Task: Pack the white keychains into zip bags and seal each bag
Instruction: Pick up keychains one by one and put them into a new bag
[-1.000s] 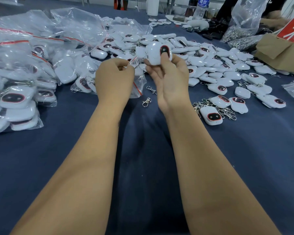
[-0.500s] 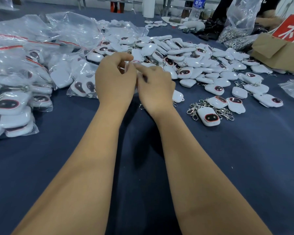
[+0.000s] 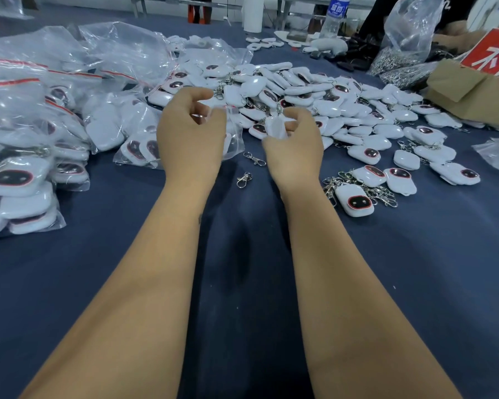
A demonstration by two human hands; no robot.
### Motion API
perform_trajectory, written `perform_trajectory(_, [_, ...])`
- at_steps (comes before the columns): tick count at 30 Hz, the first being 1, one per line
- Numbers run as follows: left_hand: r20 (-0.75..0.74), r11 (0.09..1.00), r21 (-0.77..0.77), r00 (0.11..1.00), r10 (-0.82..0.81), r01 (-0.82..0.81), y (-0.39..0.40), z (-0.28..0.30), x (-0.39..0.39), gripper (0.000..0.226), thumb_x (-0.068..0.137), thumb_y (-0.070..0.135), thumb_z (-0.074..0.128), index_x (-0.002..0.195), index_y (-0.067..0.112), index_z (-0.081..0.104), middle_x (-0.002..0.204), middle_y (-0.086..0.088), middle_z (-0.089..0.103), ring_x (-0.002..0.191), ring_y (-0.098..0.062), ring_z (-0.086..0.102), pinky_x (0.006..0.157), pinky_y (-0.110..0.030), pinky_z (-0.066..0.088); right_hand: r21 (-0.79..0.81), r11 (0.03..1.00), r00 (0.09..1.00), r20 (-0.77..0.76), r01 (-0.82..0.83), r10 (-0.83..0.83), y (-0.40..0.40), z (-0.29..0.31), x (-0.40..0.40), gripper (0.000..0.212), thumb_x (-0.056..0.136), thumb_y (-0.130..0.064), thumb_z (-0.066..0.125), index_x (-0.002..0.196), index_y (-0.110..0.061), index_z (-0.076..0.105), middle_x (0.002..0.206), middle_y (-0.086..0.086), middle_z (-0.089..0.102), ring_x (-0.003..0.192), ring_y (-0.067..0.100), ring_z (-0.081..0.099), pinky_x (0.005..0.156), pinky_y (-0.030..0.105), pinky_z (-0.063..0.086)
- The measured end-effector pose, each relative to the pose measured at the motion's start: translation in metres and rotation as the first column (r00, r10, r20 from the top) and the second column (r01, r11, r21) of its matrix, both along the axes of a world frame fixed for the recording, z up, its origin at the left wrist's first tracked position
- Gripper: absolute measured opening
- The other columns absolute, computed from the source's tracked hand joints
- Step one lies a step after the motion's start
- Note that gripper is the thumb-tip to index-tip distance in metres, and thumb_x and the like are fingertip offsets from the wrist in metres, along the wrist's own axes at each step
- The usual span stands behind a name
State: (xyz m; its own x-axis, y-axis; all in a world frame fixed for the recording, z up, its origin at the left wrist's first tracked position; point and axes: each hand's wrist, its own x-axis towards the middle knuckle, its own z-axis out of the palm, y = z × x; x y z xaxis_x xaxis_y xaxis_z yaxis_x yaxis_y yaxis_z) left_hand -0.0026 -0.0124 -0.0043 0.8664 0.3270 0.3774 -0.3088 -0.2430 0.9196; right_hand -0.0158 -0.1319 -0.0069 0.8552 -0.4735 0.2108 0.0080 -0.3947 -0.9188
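Note:
My left hand (image 3: pixel 190 131) pinches the mouth of a clear zip bag (image 3: pixel 234 131) with a red seal strip; the bag hangs behind the hand, just above the blue table. My right hand (image 3: pixel 294 145) curls round a white keychain (image 3: pixel 274 126), its metal clasp pointing up, a little to the right of the bag's mouth. Whether the bag holds anything is hidden by my left hand. A big pile of loose white keychains (image 3: pixel 314 96) lies just beyond both hands.
Filled zip bags (image 3: pixel 26 168) are heaped on the left. Two loose metal clasps (image 3: pixel 244 180) lie between my wrists. More keychains (image 3: pixel 357 201) sit to the right. A cardboard box (image 3: pixel 473 90), a bag of metal parts (image 3: pixel 406 38) and a water bottle (image 3: pixel 333 15) stand at the back right.
My hands, pressed together at the bag's mouth half a second ago, have drawn apart. My right hand now holds a white keychain beside the bag.

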Motion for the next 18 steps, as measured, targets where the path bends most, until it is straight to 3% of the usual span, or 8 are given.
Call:
perform_trajectory(2, [0.085,0.99,0.122,0.995,0.056,-0.066,-0.005,0.002,-0.005,0.027,0.084,0.02,0.058,0.109,0.025,0.066,0.111,0.004,0.052,0.105,-0.012,0.055,0.093,-0.026,0.045,0.253,0.967,0.997,0.078,-0.039,0.02,0.003,0.002,0.001,0.053,0.081,-0.002,0.069,0.13,-0.016,0.054,0.11,-0.002,0.059,0.092,0.01,0.062,0.07,0.013,0.05])
perform_trajectory(4, [0.211,0.99,0.134,0.977,0.013,-0.042,-0.013,0.004,-0.011,0.025,0.084,0.016,0.057,0.106,0.022,0.066,0.111,0.005,0.048,0.106,-0.015,0.054,0.092,-0.024,0.045,0.422,0.902,0.991,0.125,-0.089,0.04,0.005,0.002,0.003,0.054,0.078,-0.001,0.076,0.127,-0.012,0.057,0.114,0.002,0.064,0.096,0.01,0.064,0.07,0.01,0.05])
perform_trajectory(7, [0.16,0.969,-0.04,0.959,-0.235,0.244,-0.025,0.004,-0.019,0.021,0.084,0.018,0.054,0.098,0.03,0.062,0.105,0.006,0.057,0.087,-0.005,0.056,0.079,-0.021,0.048,0.608,0.782,0.985,0.168,-0.136,0.041,0.005,0.004,0.006,0.041,0.078,0.002,0.076,0.116,-0.002,0.061,0.105,0.01,0.068,0.09,0.017,0.065,0.084,0.027,0.056])
perform_trajectory(9, [0.086,0.924,-0.15,0.936,-0.342,0.352,-0.03,0.002,-0.018,0.02,0.086,0.021,0.054,0.101,0.029,0.063,0.104,0.006,0.06,0.091,-0.005,0.058,0.083,-0.024,0.051,0.721,0.664,0.977,0.197,-0.196,0.075,0.005,0.007,0.007,0.01,0.086,0.005,0.062,0.095,0.001,0.061,0.087,0.012,0.061,0.075,0.019,0.058,0.076,0.031,0.055])
perform_trajectory(12, [-0.007,0.865,-0.358,0.926,-0.378,0.351,-0.03,-0.001,-0.008,0.018,0.096,0.017,0.05,0.104,0.027,0.063,0.106,0.009,0.062,0.096,0.003,0.06,0.087,-0.02,0.05,0.804,0.551,0.975,0.195,-0.221,0.106,0.004,0.009,0.008,0.021,0.089,0.008,0.046,0.073,-0.003,0.053,0.079,0.014,0.053,0.071,0.022,0.054,0.067,0.028,0.055])
perform_trajectory(13, [-0.032,0.835,-0.44,0.923,-0.382,0.33,-0.028,-0.002,-0.004,0.018,0.098,0.016,0.049,0.103,0.027,0.062,0.108,0.006,0.063,0.102,-0.001,0.061,0.089,-0.021,0.05,0.791,0.567,0.974,0.191,-0.227,0.124,0.004,0.009,0.007,0.021,0.089,0.008,0.046,0.074,-0.004,0.054,0.081,0.014,0.053,0.074,0.022,0.054,0.064,0.026,0.055])
perform_trajectory(15, [-0.06,0.788,-0.546,0.925,-0.374,0.283,-0.025,-0.002,0.001,0.018,0.099,0.015,0.048,0.1,0.026,0.061,0.113,0.0,0.061,0.113,-0.013,0.059,0.092,-0.024,0.049,0.698,0.688,0.979,0.164,-0.2,0.119,0.005,0.01,0.005,0.017,0.089,0.003,0.047,0.087,-0.005,0.062,0.086,0.01,0.059,0.077,0.02,0.057,0.06,0.023,0.053])
perform_trajectory(18, [-0.061,0.783,-0.563,0.932,-0.358,0.264,-0.023,-0.003,0.003,0.019,0.099,0.013,0.047,0.098,0.026,0.061,0.113,-0.002,0.06,0.116,-0.017,0.059,0.084,-0.022,0.05,0.393,0.919,0.995,0.071,0.038,-0.071,-0.004,0.011,0.001,0.019,0.092,-0.013,0.053,0.107,-0.018,0.064,0.081,-0.007,0.064,0.067,0.007,0.057,0.061,0.025,0.049])
